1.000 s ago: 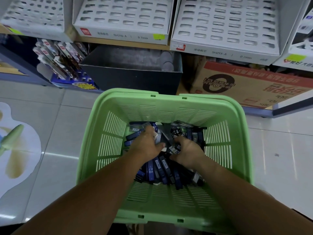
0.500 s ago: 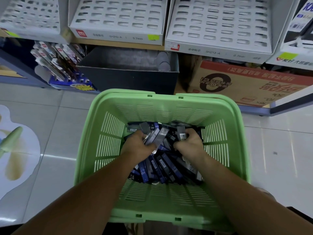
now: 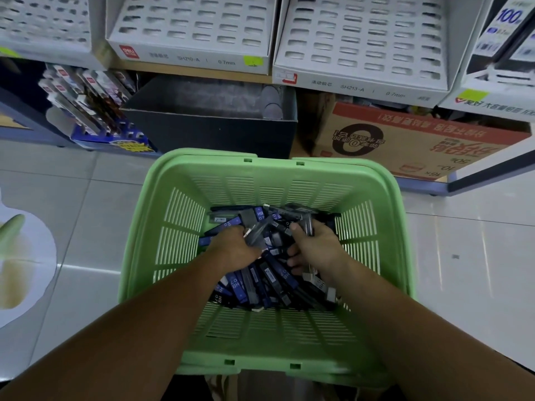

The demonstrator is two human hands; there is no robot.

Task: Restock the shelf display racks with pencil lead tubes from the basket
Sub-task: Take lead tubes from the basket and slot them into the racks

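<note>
- Pencil lead tubes (image 3: 254, 282): a loose heap of dark blue, grey and black tubes, some printed "HB 0.7", lying crosswise on the bottom of the basket (image 3: 139, 227), towards its far half.
- Basket: light green slotted plastic, standing on the floor (image 3: 463, 256) directly in front of the shelving.
- Left hand (image 3: 234, 250): inside the basket on the left of the heap, back of the hand upward. Its fingers are curled round a bunch of tubes that fan out beyond the knuckles. The fingertips are hidden under the hand.
- Right hand (image 3: 315, 250): inside the basket on the right of the heap, gripping several tubes that stand up past the thumb. The fingers (image 3: 292, 260) are curled inward against the bundle, and the thumb is pressed on its near side.
- The two hands sit close together but apart, with tubes between them.
- Display racks (image 3: 191, 27): white slotted trays on the shelf above, tilted forward; front labels read "0.7mm".
- Below the shelf: a black box (image 3: 208, 123) behind the basket, a cardboard carton (image 3: 405, 143) to its right, and a blue stand (image 3: 86, 105) of packaged items to its left.
</note>
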